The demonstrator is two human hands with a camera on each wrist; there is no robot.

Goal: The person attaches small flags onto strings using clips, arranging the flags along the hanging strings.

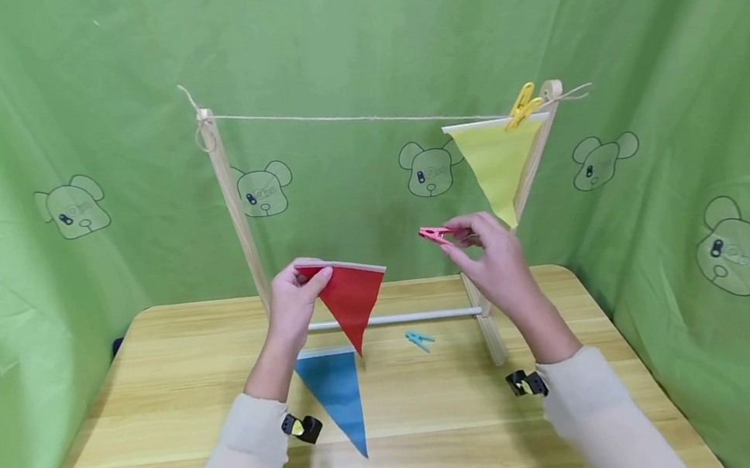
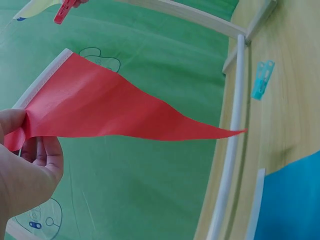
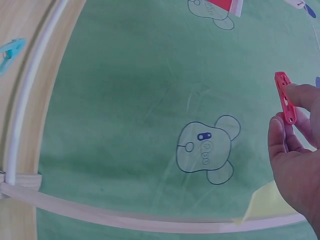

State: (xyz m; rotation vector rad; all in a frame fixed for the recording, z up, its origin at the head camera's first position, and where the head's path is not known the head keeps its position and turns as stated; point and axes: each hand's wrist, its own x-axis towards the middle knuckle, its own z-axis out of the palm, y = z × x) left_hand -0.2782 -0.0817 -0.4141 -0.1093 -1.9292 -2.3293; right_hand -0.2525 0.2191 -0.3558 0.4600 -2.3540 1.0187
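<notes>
My left hand (image 1: 294,294) pinches the top left corner of a red triangular flag (image 1: 352,299) and holds it up above the table; the wrist view shows that flag (image 2: 115,110) hanging from my fingers (image 2: 35,150). My right hand (image 1: 486,255) pinches a pink clothespin (image 1: 437,234) in the air to the right of the flag, and the right wrist view shows this clothespin (image 3: 285,97) between thumb and fingers. A string (image 1: 361,118) runs between two wooden posts, with a yellow flag (image 1: 496,160) clipped to it by a yellow clothespin (image 1: 522,105).
A blue triangular flag (image 1: 337,395) lies flat on the wooden table (image 1: 157,401) under my left hand. A light blue clothespin (image 1: 419,338) lies near the white base rod (image 1: 399,318) of the frame. Green cloth walls surround the table.
</notes>
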